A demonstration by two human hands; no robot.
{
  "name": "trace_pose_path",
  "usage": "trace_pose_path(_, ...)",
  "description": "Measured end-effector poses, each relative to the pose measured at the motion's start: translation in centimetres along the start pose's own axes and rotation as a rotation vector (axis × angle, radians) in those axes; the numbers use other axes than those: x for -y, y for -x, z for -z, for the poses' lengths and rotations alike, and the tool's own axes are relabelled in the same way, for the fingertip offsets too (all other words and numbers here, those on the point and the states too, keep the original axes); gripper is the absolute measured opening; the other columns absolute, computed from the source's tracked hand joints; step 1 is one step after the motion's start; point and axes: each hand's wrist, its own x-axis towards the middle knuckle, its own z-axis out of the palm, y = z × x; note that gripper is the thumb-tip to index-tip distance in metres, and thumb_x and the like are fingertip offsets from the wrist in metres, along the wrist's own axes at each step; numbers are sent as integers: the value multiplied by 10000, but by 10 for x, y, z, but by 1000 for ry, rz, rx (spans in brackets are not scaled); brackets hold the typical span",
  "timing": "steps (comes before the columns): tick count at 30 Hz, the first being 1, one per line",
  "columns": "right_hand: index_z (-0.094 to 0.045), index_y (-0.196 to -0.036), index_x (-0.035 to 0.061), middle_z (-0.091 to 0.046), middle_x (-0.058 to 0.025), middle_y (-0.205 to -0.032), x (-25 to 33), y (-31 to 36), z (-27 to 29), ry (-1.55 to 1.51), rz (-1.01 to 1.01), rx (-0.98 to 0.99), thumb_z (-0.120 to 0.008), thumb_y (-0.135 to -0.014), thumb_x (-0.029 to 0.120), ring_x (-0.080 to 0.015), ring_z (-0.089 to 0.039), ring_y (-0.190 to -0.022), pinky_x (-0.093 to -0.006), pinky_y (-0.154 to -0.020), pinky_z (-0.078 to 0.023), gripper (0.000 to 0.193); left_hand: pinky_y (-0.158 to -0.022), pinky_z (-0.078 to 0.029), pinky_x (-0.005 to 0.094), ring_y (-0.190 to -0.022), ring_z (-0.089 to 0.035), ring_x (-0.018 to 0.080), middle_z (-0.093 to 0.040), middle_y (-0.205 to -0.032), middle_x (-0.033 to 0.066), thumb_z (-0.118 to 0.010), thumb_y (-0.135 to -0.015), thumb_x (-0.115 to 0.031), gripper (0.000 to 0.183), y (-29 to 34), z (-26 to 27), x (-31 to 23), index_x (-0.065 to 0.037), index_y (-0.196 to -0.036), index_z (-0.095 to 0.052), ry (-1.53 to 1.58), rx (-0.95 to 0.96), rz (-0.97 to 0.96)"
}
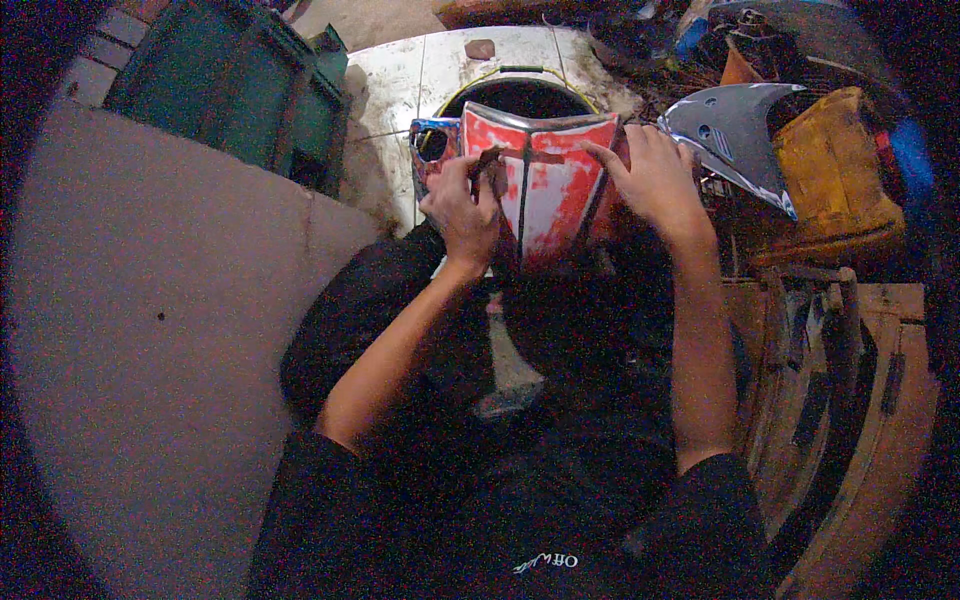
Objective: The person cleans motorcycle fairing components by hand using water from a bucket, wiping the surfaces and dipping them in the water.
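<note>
At the far left stands a dark green crate (250, 95) on the pale tiled floor (400, 90), well apart from what I'm working on. Nearer the middle, my left hand (462, 205) is clenched on the left edge of the red and white panel (545, 180), fingers curled over that edge. I seem to pinch something thin and dark against the panel's face, though I cannot tell what it is. Just behind my left hand a small piece with blue and red edges (432, 145) pokes out, touching or nearly touching the panel.

The panel stands propped over my lap, its wide end up and away from me, tapering toward my body. Its long axis runs from the black bucket with a yellow rim (520, 92) behind it straight down toward me, along the dark centre seam. Both hands sit at about the same height on it, one on each side.

My right hand (655, 175) lies flat and spread on the panel's right edge, bracing rather than gripping. Beyond it to the right lie a grey fairing piece (735, 135) and a worn yellow container (835, 175).
</note>
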Motion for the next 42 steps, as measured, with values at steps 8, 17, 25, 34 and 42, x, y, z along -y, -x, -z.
trace_pose_path(8, -527, -1084, 16, -567, -185, -1096, 2, 3, -6, 47, -1, -22, -415, -888, 603, -352, -519, -1086, -516, -936, -341, 629, -752, -326, 400, -846, -518, 256, -592, -882, 64, -602, -767, -135, 169, 2, 4, -11, -116, -933, -631, 59, 51, 35)
trace_pose_path(17, -524, -1112, 12, -555, -189, -1135, 3, 4, -2, 7, -30, 25, -417, -884, 610, -349, -507, -1121, -526, -966, -323, 648, -754, -334, 383, -822, -512, 242, -582, -861, 47, -623, -768, -140, 170, 9, 4, -21, -107, -935, -620, 69, 42, 98)
trace_pose_path(25, -461, -1246, -9, -508, -196, -1266, 3, -3, 5, 13, -53, 173, -364, -882, 646, -361, -472, -1189, -569, -1002, -296, 756, -781, -314, 392, -848, -514, 260, -573, -865, 70, -590, -805, -182, 169, 8, 3, -21, -97, -951, -593, 101, 97, 157)
trace_pose_path(34, -513, -1119, -5, -553, -188, -1128, 4, 5, 3, -2, -10, 19, -428, -888, 590, -351, -494, -1099, -500, -964, -301, 644, -772, -320, 413, -867, -498, 303, -557, -851, 101, -588, -825, -176, 123, 13, 0, -16, -74, -887, -558, -5, 80, 123)
trace_pose_path(42, -487, -1166, -7, -520, -189, -1192, 2, 5, -1, -11, -40, 20, -438, -896, 569, -340, -456, -1158, -519, -998, -268, 638, -723, -301, 404, -794, -481, 304, -523, -779, 129, -571, -834, -141, 87, 6, -5, -11, -63, -829, -533, -33, -57, -41)
